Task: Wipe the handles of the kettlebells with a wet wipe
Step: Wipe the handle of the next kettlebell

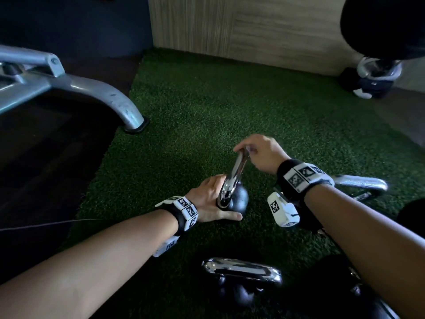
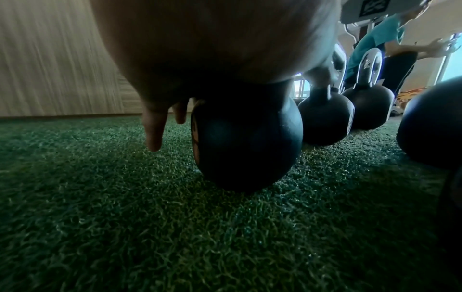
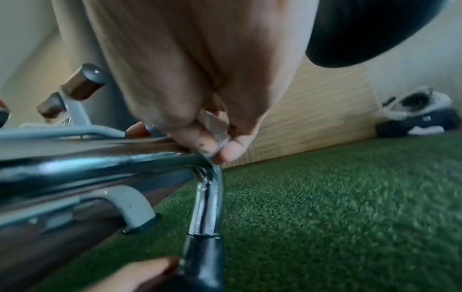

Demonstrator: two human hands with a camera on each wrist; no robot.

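Note:
A kettlebell with a black ball (image 1: 239,199) and a chrome handle (image 1: 234,176) stands on green turf at the centre of the head view. My left hand (image 1: 207,196) rests on the ball (image 2: 245,142), thumb laid along its near side and fingers (image 2: 155,130) hanging straight beside it. My right hand (image 1: 257,153) is at the top of the handle (image 3: 100,164). Its thumb and fingers pinch a small, crumpled wet wipe (image 3: 217,128) against the handle's far corner. Most of the wipe is hidden inside the fingers.
More kettlebells stand close by: one just in front of me (image 1: 241,270), one under my right forearm (image 1: 361,183), another by the back wall (image 1: 372,77). A grey bench leg (image 1: 110,97) ends at the turf's left edge. A wood-panel wall (image 1: 241,26) closes the back.

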